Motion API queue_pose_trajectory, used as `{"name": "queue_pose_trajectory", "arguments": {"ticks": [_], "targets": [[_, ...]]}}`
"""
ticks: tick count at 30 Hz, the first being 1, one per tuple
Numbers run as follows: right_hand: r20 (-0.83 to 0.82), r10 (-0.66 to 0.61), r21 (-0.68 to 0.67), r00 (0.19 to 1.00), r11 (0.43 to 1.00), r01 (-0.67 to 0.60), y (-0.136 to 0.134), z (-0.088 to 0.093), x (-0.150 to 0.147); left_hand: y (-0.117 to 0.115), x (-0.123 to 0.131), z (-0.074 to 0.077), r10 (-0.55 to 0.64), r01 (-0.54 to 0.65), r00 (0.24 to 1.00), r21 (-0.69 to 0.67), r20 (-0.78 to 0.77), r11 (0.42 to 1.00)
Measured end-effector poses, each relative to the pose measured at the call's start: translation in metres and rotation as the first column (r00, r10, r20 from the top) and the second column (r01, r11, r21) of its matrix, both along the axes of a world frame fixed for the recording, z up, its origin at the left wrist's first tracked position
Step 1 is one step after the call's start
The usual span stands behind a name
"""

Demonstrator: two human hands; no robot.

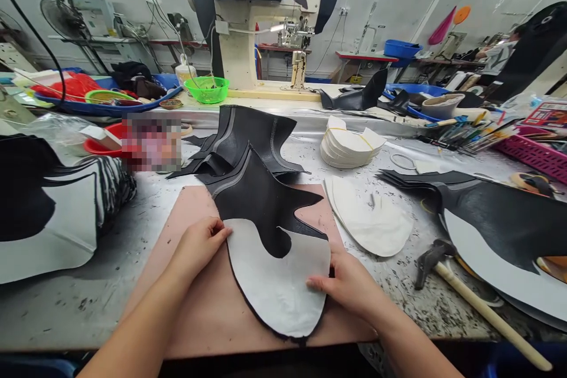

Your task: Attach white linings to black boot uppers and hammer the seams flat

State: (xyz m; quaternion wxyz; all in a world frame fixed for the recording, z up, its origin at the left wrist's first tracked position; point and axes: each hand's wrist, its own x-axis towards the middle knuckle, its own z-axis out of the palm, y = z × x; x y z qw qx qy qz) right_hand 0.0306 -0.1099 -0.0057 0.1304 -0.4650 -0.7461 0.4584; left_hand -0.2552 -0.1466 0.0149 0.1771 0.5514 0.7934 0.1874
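A black leather shoe upper piece [261,195] with a white lining patch [279,289] on its rounded lower part lies over a pinkish board [190,313]. My left hand [204,248] pinches its left edge between thumb and fingers. On the right edge, my right hand [343,277] grips it, thumb on the white face and fingers underneath, hidden. The piece's upper end rests against a stack of folded black leather pieces [248,136]. Thin white rounded pieces [376,224] lie right of the board, beside my right hand.
A hammer [478,301] lies at the right, near more black leather pieces [509,218]. White cut pieces [349,144] are stacked behind. A lined leather pile [66,207] stands at the left. A sewing machine [266,23] rises at the back, near a green basket [206,90].
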Motion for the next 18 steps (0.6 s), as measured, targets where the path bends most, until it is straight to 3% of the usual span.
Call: {"name": "queue_pose_trajectory", "arguments": {"ticks": [5, 10, 13, 15, 18], "targets": [[-0.003, 0.024, 0.020, 1.000, 1.000, -0.024, 0.001, -0.004, 0.001, -0.003, 0.000, -0.006, -0.042, 0.045, 0.996, 0.028, -0.084, 0.999], [0.083, 0.006, 0.000, 0.997, 1.000, -0.006, -0.001, 0.003, -0.001, -0.008, 0.010, -0.009, -0.067, 0.105, 0.956, 0.119, -0.285, 0.987], [0.118, -0.013, 0.011, 0.993, 1.000, 0.012, -0.001, 0.009, -0.004, -0.017, 0.030, -0.011, -0.161, 0.237, 0.909, 0.161, -0.384, 0.958], [0.127, -0.005, 0.035, 0.992, 0.999, 0.000, -0.001, 0.010, -0.005, -0.027, 0.050, -0.016, -0.306, 0.406, 0.854, 0.172, -0.422, 0.897], [0.130, 0.009, 0.082, 0.991, 0.996, -0.020, -0.001, 0.010, -0.006, -0.048, 0.082, -0.028, -0.517, 0.678, 0.698, 0.226, -0.495, 0.699]]}}
